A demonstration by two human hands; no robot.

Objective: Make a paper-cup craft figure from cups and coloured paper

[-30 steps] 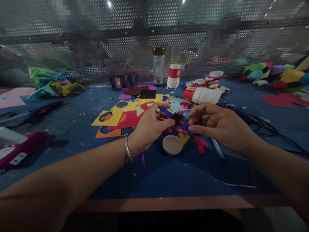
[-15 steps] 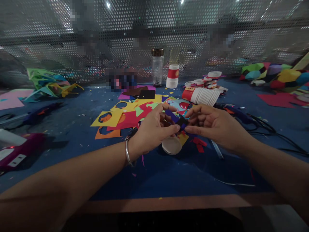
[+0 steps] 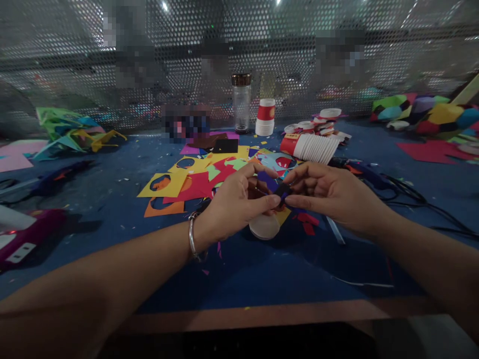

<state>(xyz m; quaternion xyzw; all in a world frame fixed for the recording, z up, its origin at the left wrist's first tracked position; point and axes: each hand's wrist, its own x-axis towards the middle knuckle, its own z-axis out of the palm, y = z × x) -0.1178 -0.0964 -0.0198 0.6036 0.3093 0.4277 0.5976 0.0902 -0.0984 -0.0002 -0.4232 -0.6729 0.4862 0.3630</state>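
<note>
Between my two hands is a small black piece of paper [image 3: 282, 190], folded or curled. My left hand [image 3: 243, 197], with a silver bangle at the wrist, pinches its left side between thumb and fingers. At its right side, my right hand [image 3: 322, 192] closes thumb and fingers on the same piece. A dark blue-purple piece [image 3: 266, 180] shows just behind it; whether the two are joined I cannot tell. Below my left fingers a round white paper piece [image 3: 264, 227], like a cup's base, rests on the table. Red paper scraps [image 3: 308, 223] lie beneath my right hand.
Coloured paper sheets with cut-out holes [image 3: 164, 183] spread beyond my hands. A stack of paper cups [image 3: 312, 148] lies on its side near an upright stack [image 3: 265, 117] and a glass bottle [image 3: 241, 104]. Glue guns with cables [image 3: 374, 179] and a purple power strip [image 3: 35, 234] flank the work area.
Both hands stay nearly in place around the black paper, which has turned slightly between the fingertips. The whole view has shifted a little.
</note>
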